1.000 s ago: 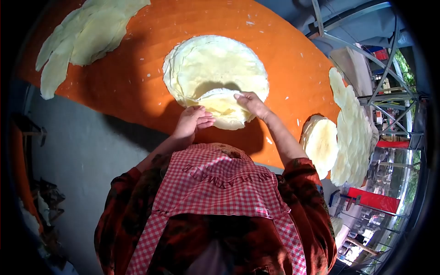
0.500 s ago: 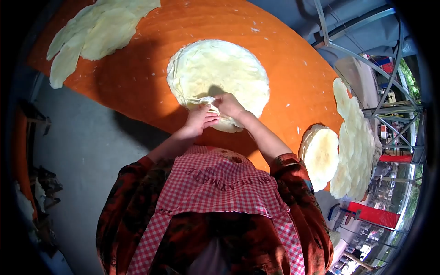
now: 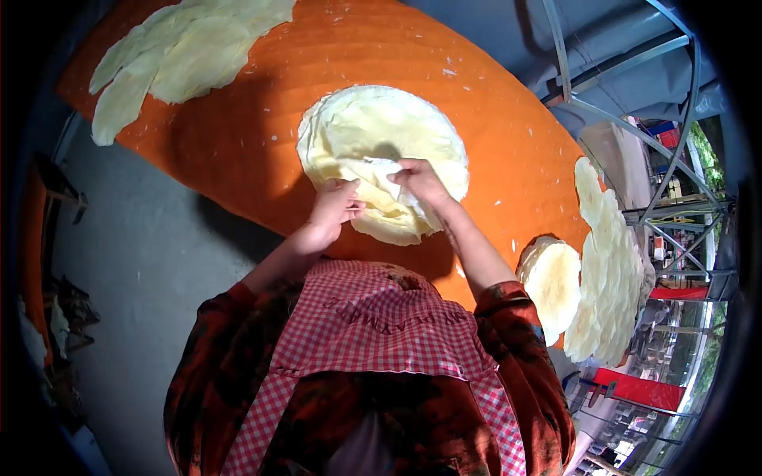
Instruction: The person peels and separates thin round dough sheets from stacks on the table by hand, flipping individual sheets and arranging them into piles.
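A stack of thin, pale round flatbreads point(image 3: 405, 119) lies on the orange table point(image 3: 238, 151) in front of me. The near edge of its top sheet is lifted and folded back between my hands. My right hand point(image 3: 423, 182) pinches that raised edge, which shows a whitish fold at the fingertips. At the stack's near left edge, my left hand point(image 3: 335, 210) has its thumb and fingers closed on the edge of the sheet. How many layers each hand grips is hidden.
Overlapping flatbread sheets point(image 3: 198, 51) lie at the table's far left. A smaller round stack point(image 3: 552, 285) sits at the right edge, beside a row of overlapping sheets point(image 3: 609, 270). Metal framing point(image 3: 619, 59) stands beyond the table. Grey floor point(image 3: 143, 230) shows at left.
My hands have moved apart, the right one rightward. The top sheet's near edge is now lifted and folded back, exposing more between the hands. The view has shifted slightly.
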A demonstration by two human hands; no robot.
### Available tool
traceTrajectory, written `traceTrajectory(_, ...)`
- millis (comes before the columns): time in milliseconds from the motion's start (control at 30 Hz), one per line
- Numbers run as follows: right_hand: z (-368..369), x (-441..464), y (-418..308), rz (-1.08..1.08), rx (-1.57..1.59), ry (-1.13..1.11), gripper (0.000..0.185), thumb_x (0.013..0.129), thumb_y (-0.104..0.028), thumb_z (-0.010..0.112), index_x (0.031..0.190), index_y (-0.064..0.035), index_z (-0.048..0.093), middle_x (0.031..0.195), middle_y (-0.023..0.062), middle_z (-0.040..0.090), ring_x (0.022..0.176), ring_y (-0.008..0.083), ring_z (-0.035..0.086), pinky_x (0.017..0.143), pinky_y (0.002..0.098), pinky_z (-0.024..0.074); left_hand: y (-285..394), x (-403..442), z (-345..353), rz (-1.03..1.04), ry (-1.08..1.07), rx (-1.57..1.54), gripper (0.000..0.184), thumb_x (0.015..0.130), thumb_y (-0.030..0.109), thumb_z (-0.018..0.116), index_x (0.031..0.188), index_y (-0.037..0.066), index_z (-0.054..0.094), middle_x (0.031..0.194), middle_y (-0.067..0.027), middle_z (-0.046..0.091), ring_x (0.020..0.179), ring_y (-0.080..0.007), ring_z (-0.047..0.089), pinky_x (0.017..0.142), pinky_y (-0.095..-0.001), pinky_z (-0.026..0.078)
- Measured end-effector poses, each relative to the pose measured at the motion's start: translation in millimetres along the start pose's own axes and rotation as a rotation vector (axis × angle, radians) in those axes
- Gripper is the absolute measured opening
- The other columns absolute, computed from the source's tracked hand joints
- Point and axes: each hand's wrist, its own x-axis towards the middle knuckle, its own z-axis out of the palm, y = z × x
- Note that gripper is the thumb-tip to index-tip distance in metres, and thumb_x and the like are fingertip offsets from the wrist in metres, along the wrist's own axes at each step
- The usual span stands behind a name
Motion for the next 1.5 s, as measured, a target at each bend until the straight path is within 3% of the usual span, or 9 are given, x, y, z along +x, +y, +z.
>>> traceTrajectory(133,-11,-17,-6,-0.071,-0.113,-0.19,0.018,0.082,-0.002,0.064,0.1,-0.0032,0.066,0.084,0.0005,0.065,0.076,0.0076,0.055,0.07,0.0242,0.0466,-1,45,-25,-0.094,-0.072,-0.523,0.054,0.095,0.038,0.048,0.132,0.001,0.035,0.12,-0.0209,0.049,0.118,-0.0347,0.046,0.093,-0.0482,0.046)
traceTrajectory(233,4,-31,-6,0.06,-0.476,-0.344,0.024,0.083,-0.009,0.066,0.107,-0.0094,0.066,0.101,0.006,0.066,0.092,0.0157,0.059,0.087,0.0303,0.0473,-9,71,-35,-0.173,-0.407,-0.617,0.057,0.094,0.048,0.044,0.134,0.008,0.036,0.129,-0.0145,0.047,0.12,-0.0327,0.046,0.093,-0.0534,0.043)
traceTrajectory(300,11,-33,-4,-0.259,-0.797,-0.342,0.036,0.081,-0.022,0.068,0.116,-0.0132,0.061,0.12,0.0102,0.057,0.11,0.0207,0.053,0.097,0.0348,0.0408,-18,85,-33,-0.164,-0.405,-0.559,0.057,0.094,0.052,0.038,0.135,0.013,0.036,0.132,-0.0091,0.046,0.118,-0.0297,0.048,0.093,-0.0553,0.041)
traceTrajectory(533,53,22,-21,-0.001,-0.169,0.04,0.079,0.082,-0.046,0.062,0.13,0.0118,0.039,0.128,0.0279,0.048,0.118,0.0331,0.05,0.099,0.0347,0.0391,-3,70,-4,-0.045,-0.305,-0.158,0.055,0.094,0.049,0.04,0.133,0.01,0.035,0.122,-0.0134,0.052,0.104,-0.0313,0.057,0.085,-0.0509,0.047)
traceTrajectory(767,48,25,-8,0.064,0.155,-0.075,0.059,0.092,-0.036,0.053,0.132,0.0066,0.041,0.112,0.0165,0.059,0.105,0.0203,0.055,0.092,0.0295,0.0423,17,78,-4,-0.127,-0.165,0.146,0.077,0.085,0.065,0.043,0.138,0.011,0.032,0.123,-0.0202,0.046,0.113,-0.0343,0.046,0.086,-0.046,0.043)
traceTrajectory(1100,52,34,-18,0.081,0.008,0.126,0.045,0.086,-0.024,0.057,0.119,0.0051,0.05,0.105,0.0133,0.061,0.093,0.0207,0.057,0.08,0.0332,0.0459,30,92,-4,-0.153,-0.306,0.103,0.05,0.09,0.039,0.052,0.124,0.003,0.042,0.103,-0.0149,0.056,0.093,-0.0291,0.06,0.069,-0.0384,0.055)
traceTrajectory(1267,40,33,-45,0.105,-0.486,0.187,0.037,0.08,-0.027,0.062,0.099,0.005,0.063,0.086,0.0284,0.063,0.084,0.0401,0.062,0.078,0.0403,0.0483,33,88,4,-0.046,-0.263,0.055,0.033,0.089,0.024,0.054,0.114,0.002,0.05,0.097,-0.0106,0.06,0.09,-0.0221,0.061,0.067,-0.036,0.055)
traceTrajectory(1367,-49,47,-35,-0.049,-0.371,0.201,0.028,0.079,-0.023,0.062,0.085,0.0049,0.066,0.078,0.0126,0.067,0.071,0.0165,0.06,0.065,0.0326,0.0495,45,85,11,0.016,-0.05,0.136,0.028,0.089,0.017,0.055,0.114,0.005,0.051,0.101,-0.0075,0.06,0.082,-0.0156,0.059,0.066,-0.0326,0.051)
traceTrajectory(1500,-203,32,-57,-0.097,-0.052,0.166,0.028,0.077,-0.013,0.07,0.099,0.0045,0.067,0.093,0.0101,0.068,0.084,0.0154,0.063,0.077,0.0294,0.0516,14,110,-21,0.133,-0.018,-0.066,0.025,0.088,0.013,0.056,0.111,0.002,0.054,0.1,-0.0071,0.061,0.086,-0.0169,0.059,0.075,-0.0311,0.049)
